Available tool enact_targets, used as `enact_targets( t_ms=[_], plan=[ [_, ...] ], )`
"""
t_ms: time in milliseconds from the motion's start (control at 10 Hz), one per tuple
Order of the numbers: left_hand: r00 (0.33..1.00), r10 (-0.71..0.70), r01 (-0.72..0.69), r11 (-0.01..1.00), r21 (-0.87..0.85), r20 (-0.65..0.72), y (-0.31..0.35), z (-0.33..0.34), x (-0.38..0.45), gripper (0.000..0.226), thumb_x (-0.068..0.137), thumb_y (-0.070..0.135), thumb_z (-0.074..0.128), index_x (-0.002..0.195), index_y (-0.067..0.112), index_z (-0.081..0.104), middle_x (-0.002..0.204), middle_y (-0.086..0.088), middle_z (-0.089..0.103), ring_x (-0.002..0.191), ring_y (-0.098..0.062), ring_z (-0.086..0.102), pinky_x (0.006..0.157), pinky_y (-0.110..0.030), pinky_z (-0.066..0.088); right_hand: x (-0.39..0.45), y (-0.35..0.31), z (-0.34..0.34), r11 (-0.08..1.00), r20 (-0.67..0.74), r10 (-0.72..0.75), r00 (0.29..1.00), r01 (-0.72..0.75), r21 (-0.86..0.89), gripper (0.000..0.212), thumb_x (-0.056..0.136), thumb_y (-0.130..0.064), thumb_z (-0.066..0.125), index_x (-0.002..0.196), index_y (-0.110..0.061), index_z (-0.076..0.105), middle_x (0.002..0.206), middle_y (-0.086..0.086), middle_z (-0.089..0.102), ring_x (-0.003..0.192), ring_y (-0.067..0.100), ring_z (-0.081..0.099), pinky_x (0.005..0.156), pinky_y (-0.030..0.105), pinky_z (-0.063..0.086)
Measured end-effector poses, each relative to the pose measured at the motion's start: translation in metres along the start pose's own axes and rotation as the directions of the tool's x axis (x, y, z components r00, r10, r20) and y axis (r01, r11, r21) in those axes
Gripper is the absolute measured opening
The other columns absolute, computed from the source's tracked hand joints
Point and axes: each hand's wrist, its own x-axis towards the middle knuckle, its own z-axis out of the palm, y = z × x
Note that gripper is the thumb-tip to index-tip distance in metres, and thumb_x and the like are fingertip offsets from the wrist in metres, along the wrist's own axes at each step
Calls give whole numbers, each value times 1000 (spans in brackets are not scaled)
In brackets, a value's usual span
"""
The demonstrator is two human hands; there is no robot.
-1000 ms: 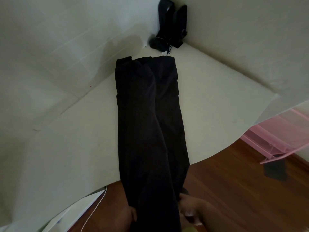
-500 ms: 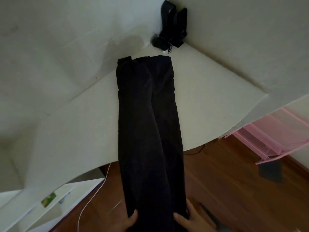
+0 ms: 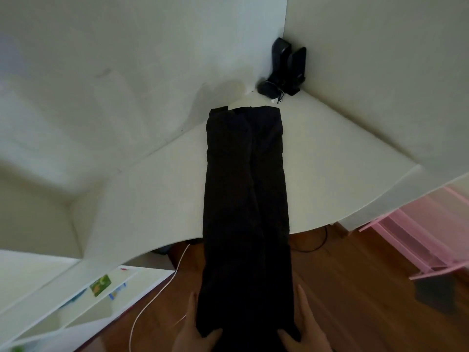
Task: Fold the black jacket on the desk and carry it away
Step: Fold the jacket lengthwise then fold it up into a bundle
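1. The black jacket is folded into 1 long narrow strip. Its long axis runs from the desk's far corner straight toward the person.
2. Its far end lies flat on the white desk, near the black speakers; its near end hangs past the desk edge, above the wooden floor.
3. The left hand grasps the strip's near left edge, thumb on top.
4. The right hand grasps the near right edge likewise.
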Motion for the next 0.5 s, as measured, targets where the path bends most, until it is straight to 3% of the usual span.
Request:
enact_targets(
  t_ms=[100,200,300,400,500],
  plan=[
    [956,295,-284,929,236,-10,30,-14,-35,101,95,52,66,143,65,-23,159,35,-1,148,9,12,124,-21,17,-20,-32,-24,986,13,-151,988,150,80,81,96,-2,65,140,-63,36,120,-53,54,110,-23,57,85,-3,43],
    [911,335,-376,914,150,242,71,-57,-63,85,86,48,78,148,73,24,158,31,28,140,7,34,123,-27,26,-22,-55,-45,955,174,-78,982,24,296,55,84,-4,52,121,-35,77,139,1,66,126,15,64,103,27,50],
    [599,455,-167,876,-453,659,89,-96,-63,74,90,17,63,160,23,39,162,-7,46,148,-21,44,119,-34,36,-26,-84,-71,886,332,-35,942,-125,447,61,82,7,34,118,-13,79,133,26,67,127,55,56,110,65,43],
    [438,608,126,688,-715,662,101,-121,-75,85,83,-15,27,162,3,3,166,-27,29,153,-42,32,124,-51,26,-39,-114,-86,910,389,-93,916,-80,407,78,82,25,23,123,-16,75,126,24,71,105,39,73,88,52,53],
    [621,572,-54,713,-699,535,113,-131,-79,79,86,-35,27,160,-6,23,160,-32,37,146,-46,42,120,-53,38,-46,-139,-87,975,316,-190,929,141,171,70,87,28,45,133,-21,62,125,6,75,117,21,71,97,40,56]
  ],
)
